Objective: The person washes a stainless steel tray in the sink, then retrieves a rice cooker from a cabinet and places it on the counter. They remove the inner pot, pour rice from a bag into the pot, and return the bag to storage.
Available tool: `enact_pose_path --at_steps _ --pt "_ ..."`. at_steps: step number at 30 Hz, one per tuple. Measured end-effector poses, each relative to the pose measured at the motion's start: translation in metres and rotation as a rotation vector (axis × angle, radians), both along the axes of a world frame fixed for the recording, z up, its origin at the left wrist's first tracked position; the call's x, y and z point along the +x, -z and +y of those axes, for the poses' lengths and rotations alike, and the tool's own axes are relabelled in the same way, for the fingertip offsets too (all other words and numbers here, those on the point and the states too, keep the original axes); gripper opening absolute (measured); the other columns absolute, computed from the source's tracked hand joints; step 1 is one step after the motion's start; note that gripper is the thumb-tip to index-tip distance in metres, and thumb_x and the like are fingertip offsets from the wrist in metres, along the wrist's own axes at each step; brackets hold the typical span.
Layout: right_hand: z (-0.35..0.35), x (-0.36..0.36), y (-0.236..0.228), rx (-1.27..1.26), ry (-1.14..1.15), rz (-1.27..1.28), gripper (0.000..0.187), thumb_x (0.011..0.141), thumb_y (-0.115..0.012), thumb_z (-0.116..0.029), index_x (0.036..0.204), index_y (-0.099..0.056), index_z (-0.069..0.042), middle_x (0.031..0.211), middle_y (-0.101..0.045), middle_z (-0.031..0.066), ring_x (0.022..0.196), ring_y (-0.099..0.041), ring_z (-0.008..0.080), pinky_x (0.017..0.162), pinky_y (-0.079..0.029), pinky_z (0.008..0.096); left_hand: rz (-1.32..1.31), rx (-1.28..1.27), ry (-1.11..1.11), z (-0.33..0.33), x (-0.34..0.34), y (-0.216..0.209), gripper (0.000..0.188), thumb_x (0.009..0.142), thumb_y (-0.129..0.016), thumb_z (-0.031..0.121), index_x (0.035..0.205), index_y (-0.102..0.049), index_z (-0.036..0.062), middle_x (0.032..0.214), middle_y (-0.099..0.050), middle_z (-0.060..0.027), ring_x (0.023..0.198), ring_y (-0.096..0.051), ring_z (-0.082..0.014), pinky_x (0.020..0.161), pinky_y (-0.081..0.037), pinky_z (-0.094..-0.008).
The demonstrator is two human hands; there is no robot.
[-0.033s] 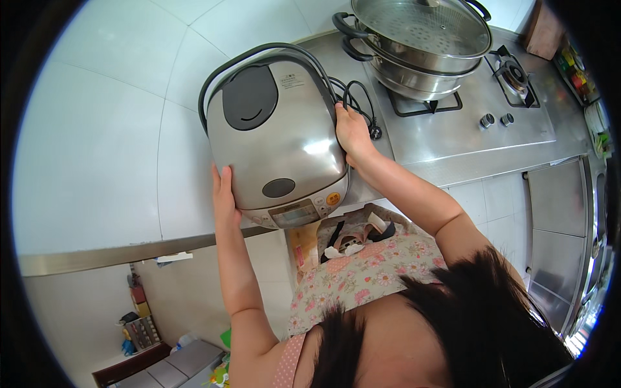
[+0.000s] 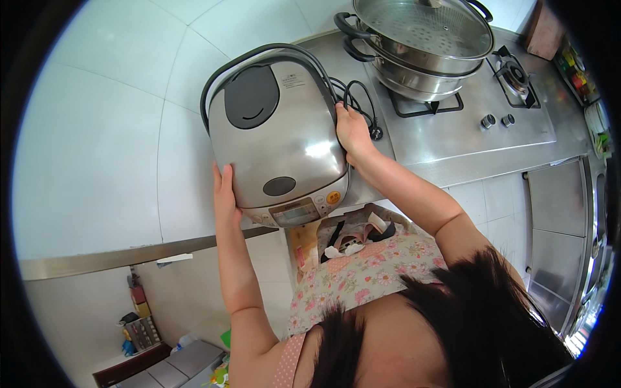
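A silver rice cooker (image 2: 294, 145) with a closed lid and a dark steam vent stands near the counter's front edge, its button panel toward me. My left hand (image 2: 224, 197) is pressed against its left side near the front, thumb and fingers partly hidden by the body. On the opposite side, my right hand (image 2: 354, 134) grips the cooker's right wall. The cooker's black carrying handle (image 2: 206, 87) lies back behind the lid. Just beyond my right hand, a black power cord (image 2: 370, 103) lies coiled, its plug (image 2: 376, 133) resting on the steel counter.
A steel steamer pot (image 2: 420, 83) with a glass lid (image 2: 427, 29) sits on the left burner of a gas stove (image 2: 466, 139). Farther right are a bare burner (image 2: 515, 76) and two knobs (image 2: 488, 121). White tiled wall (image 2: 110, 142) rises on the left.
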State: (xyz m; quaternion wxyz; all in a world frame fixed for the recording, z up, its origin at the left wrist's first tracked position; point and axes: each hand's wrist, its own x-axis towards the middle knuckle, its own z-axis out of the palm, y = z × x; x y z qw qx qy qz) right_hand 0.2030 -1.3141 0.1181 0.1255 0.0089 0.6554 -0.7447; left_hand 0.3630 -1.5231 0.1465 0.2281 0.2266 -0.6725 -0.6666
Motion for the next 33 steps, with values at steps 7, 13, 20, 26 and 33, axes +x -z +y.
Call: enact_pose_path --at_steps 7,13,20,26,33 --pt "-0.027 -0.022 0.003 0.01 -0.008 -0.006 0.04 0.094 -0.037 -0.03 0.112 -0.054 0.002 0.103 -0.06 0.0228 0.098 -0.056 0.0351 0.082 -0.042 0.0372 -0.119 0.014 0.021 -0.041 -0.027 0.011 0.067 0.089 -0.051 0.041 0.14 -0.024 0.0083 0.136 -0.036 -0.0121 0.122 -0.038 -0.0237 0.099 -0.033 -0.0371" --pt "-0.041 -0.034 0.001 0.107 -0.07 -0.006 0.044 0.094 -0.036 -0.032 0.12 -0.05 0.0 0.111 -0.057 0.0233 0.105 -0.053 0.0363 0.088 -0.041 0.0377 -0.208 0.149 0.053 -0.075 -0.044 0.028 0.07 0.088 -0.048 0.049 0.14 -0.025 0.0083 0.137 -0.035 -0.0126 0.123 -0.037 -0.0244 0.099 -0.034 -0.0388" --pt "-0.031 -0.048 0.02 -0.087 -0.239 -0.206 0.053 0.093 -0.037 -0.042 0.126 -0.044 -0.002 0.122 -0.051 0.0154 0.106 -0.051 0.0265 0.084 -0.042 0.0364 -0.182 0.221 0.008 -0.057 -0.039 0.014 0.065 0.092 -0.037 0.05 0.138 -0.028 0.0061 0.138 -0.037 -0.0116 0.125 -0.036 -0.0246 0.101 -0.031 -0.0373" --pt "0.049 -0.052 0.056 -0.112 -0.237 -0.212 0.068 0.087 -0.045 -0.054 0.126 -0.044 0.001 0.116 -0.057 0.0116 0.103 -0.053 0.0187 0.082 -0.042 0.0312 -0.126 -0.082 -0.065 -0.014 0.049 0.057 0.059 0.094 -0.03 0.049 0.134 -0.038 0.0067 0.131 -0.046 -0.0092 0.123 -0.042 -0.021 0.1 -0.031 -0.0339" --pt "0.116 -0.029 0.097 0.04 -0.248 0.002 0.059 0.087 -0.051 -0.051 0.117 -0.05 0.0 0.114 -0.058 0.0096 0.106 -0.052 0.0174 0.088 -0.04 0.0326 -0.881 -0.433 -0.541 0.013 0.204 0.267 0.075 0.088 -0.036 0.057 0.129 -0.039 -0.0058 0.122 -0.05 -0.026 0.119 -0.042 -0.0403 0.102 -0.031 -0.04"
